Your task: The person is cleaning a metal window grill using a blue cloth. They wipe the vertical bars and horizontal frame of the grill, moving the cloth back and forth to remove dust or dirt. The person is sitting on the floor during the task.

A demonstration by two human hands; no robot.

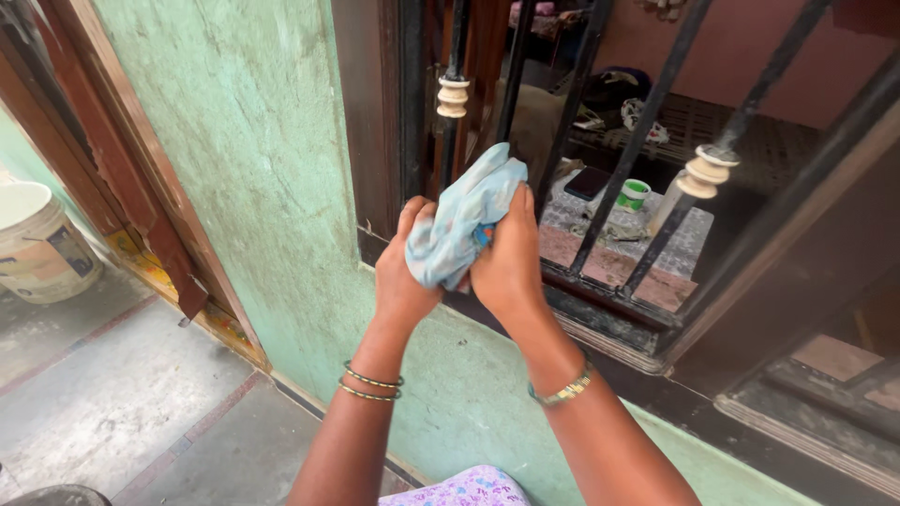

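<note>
Dark window bars (647,122) block the opening ahead, with narrow gaps between; green wall (244,141) closes the left.

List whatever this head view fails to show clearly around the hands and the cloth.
- Light blue cloth: its lower part is hidden inside the grip of the left hand and right hand.
- Both palms: turned away from the camera.
- White bucket: cut off by the left edge.
- Small items behind the window bars: dim, too small to identify.
</note>
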